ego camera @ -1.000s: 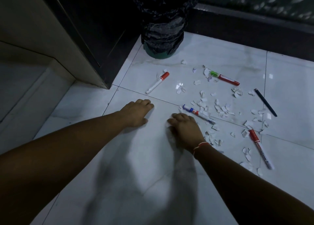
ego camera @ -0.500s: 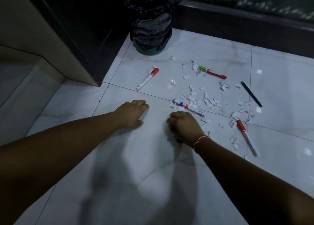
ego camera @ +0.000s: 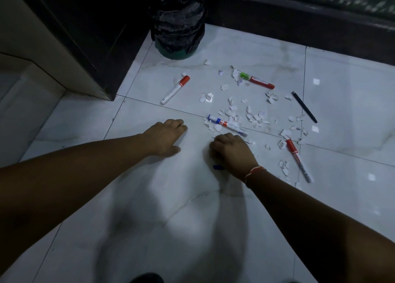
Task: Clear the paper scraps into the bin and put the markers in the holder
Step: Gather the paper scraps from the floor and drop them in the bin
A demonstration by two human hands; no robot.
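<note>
- Scraps [ego camera: 252, 117] lie scattered right of centre, markers among them; bin [ego camera: 178, 32] top centre.
- My left hand [ego camera: 165, 138] rests flat, fingers spread, holding nothing.
- My right hand [ego camera: 232, 152] is curled; whether it grips anything, I cannot tell.

White marble-patterned floor tiles [ego camera: 192, 208] with dark grout lines carried torn paper scraps [ego camera: 252, 117] scattered among four markers: red-capped [ego camera: 175, 90], green-capped [ego camera: 256, 80], blue-capped [ego camera: 227, 124] and a second red-capped [ego camera: 298, 160]. A black pen [ego camera: 304, 107] lay apart; a bag-lined green bin [ego camera: 177, 47] stood behind.
</note>
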